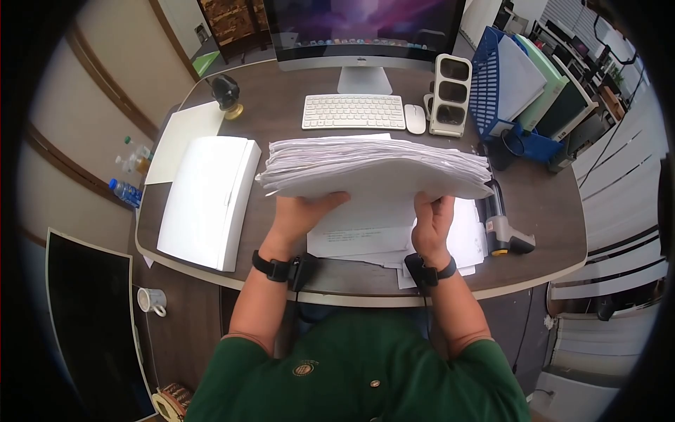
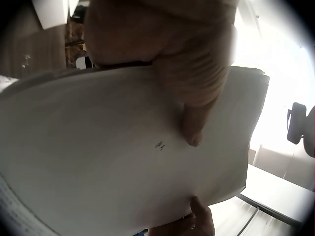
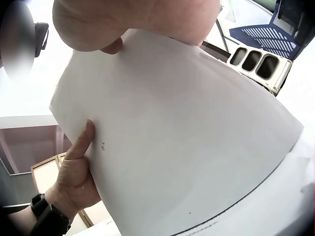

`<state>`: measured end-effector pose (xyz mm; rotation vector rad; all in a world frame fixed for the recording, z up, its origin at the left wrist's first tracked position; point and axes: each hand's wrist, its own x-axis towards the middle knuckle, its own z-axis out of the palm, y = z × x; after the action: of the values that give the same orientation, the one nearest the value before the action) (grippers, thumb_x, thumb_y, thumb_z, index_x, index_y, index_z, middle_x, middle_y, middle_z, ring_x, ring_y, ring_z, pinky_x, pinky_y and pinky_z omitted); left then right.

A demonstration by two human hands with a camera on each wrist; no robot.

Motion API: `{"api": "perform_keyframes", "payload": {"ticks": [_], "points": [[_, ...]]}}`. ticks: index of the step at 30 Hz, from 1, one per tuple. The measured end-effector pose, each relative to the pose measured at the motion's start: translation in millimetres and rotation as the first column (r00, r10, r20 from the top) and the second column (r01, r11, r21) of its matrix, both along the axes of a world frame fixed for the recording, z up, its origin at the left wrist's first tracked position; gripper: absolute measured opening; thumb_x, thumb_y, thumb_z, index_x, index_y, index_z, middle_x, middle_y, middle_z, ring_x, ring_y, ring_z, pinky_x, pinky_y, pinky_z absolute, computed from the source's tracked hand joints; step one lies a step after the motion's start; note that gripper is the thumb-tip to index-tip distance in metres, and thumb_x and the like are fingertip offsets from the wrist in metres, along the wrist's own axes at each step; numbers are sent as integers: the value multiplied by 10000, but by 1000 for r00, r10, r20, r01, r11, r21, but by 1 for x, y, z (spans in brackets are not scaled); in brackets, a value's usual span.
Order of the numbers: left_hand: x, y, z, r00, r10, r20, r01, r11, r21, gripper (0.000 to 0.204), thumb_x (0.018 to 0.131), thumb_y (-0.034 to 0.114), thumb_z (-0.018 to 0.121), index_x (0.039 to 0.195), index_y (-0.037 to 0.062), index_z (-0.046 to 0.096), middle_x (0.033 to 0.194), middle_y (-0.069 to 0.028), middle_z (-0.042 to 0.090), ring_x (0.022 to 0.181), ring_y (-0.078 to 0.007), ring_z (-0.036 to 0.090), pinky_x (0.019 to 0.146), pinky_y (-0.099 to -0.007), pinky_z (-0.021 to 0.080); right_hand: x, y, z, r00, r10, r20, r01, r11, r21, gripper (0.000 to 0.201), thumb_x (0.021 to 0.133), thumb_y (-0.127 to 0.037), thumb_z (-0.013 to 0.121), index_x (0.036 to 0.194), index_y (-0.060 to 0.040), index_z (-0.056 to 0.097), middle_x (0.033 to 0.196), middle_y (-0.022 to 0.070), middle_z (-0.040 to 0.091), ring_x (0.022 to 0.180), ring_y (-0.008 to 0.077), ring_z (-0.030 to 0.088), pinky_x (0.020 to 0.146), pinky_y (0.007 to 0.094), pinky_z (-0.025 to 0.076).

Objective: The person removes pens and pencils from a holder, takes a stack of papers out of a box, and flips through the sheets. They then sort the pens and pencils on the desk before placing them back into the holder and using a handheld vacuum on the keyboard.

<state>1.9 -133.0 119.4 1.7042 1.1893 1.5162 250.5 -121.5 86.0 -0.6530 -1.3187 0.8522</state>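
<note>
A thick stack of white papers [image 1: 373,165] is held up off the desk, its layered edges facing up in the head view. The left hand [image 1: 302,216] grips its left part, thumb lying on the near blank sheet; the other fingers are hidden behind the stack. On the right part, the right hand [image 1: 434,219] grips it the same way, thumb on the near side. In the left wrist view the left thumb presses on the blank sheet [image 2: 118,162] beside a small ink mark. Printed sheets [image 1: 358,241] lie on the desk under the stack.
A thick white paper pile [image 1: 204,200] lies at the left. Behind are a keyboard [image 1: 353,112], a mouse [image 1: 415,119], a monitor [image 1: 365,35] and a white holder [image 1: 451,95]. At the right are a blue file rack [image 1: 490,84] and a handheld scanner [image 1: 508,235].
</note>
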Motion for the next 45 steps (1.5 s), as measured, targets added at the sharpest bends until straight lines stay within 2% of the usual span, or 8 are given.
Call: {"api": "perform_keyframes", "payload": {"ticks": [5,9,11,15,16,37,42,45], "points": [[-3,2,-1,999,8,-42,-7,1000,17,434,766,76,892,1160,24,718,1089,-93,747,983,-201,701,860,-347,567,4,2,14,991,-52,121,43,996,74,567,937,-8,652,1449,45,415,1317,139,562,1188,204,545,1063,338,404],[2,-3,10,980,58,-192,-47,997,61,422,763,101,898,1146,42,732,1058,-86,760,972,-200,716,854,-353,575,11,11,57,950,-299,86,233,868,439,1116,825,15,755,1647,-84,7,1454,239,462,1220,288,581,1050,384,478],[0,-1,11,949,88,-301,-67,994,81,424,761,112,901,1146,51,736,1055,-85,764,972,-201,722,851,-356,578,12,19,80,954,-299,30,221,764,606,1010,802,45,757,1625,-116,195,1452,254,464,1184,303,610,999,382,522],[1,1,7,994,66,-88,-66,998,6,422,759,120,904,1138,44,737,1059,-89,763,965,-204,720,851,-352,576,30,11,109,779,-537,323,146,656,740,720,766,86,757,1431,-131,589,1408,247,503,1089,299,655,909,360,569],[2,2,6,994,71,-79,-70,997,18,419,759,117,904,1136,40,737,1059,-90,763,963,-204,719,850,-351,576,27,4,119,755,-561,339,170,667,726,525,741,102,762,1220,-110,730,1359,228,544,1077,291,650,891,352,564],[0,4,2,994,63,-89,-60,998,30,378,779,77,874,1129,37,736,1048,-89,765,941,-220,724,831,-357,578,24,0,116,765,-535,359,139,681,719,548,743,117,753,1217,-159,748,1366,208,524,1088,287,641,850,351,602],[1,5,-2,986,110,-128,-98,991,96,369,787,83,873,1128,39,740,1048,-97,766,954,-229,729,822,-352,579,29,5,113,755,-544,366,157,693,704,702,811,89,705,1467,-67,508,1406,236,512,1190,318,599,996,381,522],[-4,8,-16,970,133,-203,-108,985,131,370,788,70,870,1133,36,738,1051,-100,766,954,-231,729,824,-353,580,19,6,84,961,-215,173,129,904,407,876,910,37,657,1616,-2,140,1424,212,528,1252,272,563,1080,377,445]]}}
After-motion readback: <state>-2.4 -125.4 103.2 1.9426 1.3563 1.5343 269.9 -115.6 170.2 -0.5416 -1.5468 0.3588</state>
